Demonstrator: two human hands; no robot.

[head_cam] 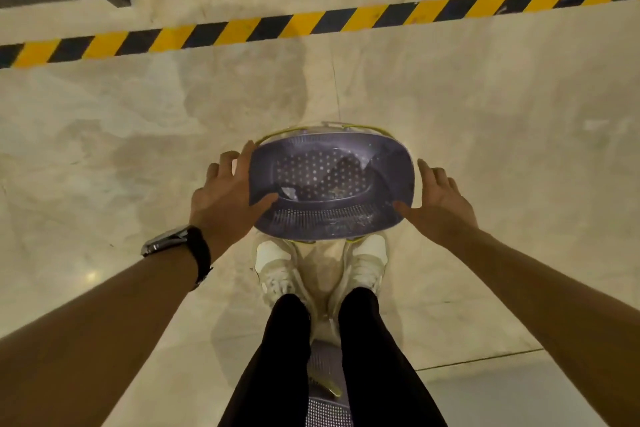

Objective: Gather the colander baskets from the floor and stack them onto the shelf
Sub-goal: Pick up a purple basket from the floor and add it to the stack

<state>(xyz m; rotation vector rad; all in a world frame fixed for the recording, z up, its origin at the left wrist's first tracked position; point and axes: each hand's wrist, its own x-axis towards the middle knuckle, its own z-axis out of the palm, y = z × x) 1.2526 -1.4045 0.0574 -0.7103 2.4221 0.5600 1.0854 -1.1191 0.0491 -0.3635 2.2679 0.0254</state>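
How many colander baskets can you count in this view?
2: one purple colander basket between left hand and right hand; another basket on the floor behind the legs, partly hidden. Others may be hidden.

Both bare forearms reach forward and down; the left hand (225,194) pinches the rim of the colander basket (332,184), thumb inside. The right hand (441,201), fingers straight, touches the opposite edge with its thumb.

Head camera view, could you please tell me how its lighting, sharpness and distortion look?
Head view: dim, warm light; head view: the wide lens bows the yellow-and-black striped floor tape; head view: the grey-purple perforated plastic colander basket looks slightly soft; head view: the glossy pale floor carries faint shadows and a small glare spot at left.
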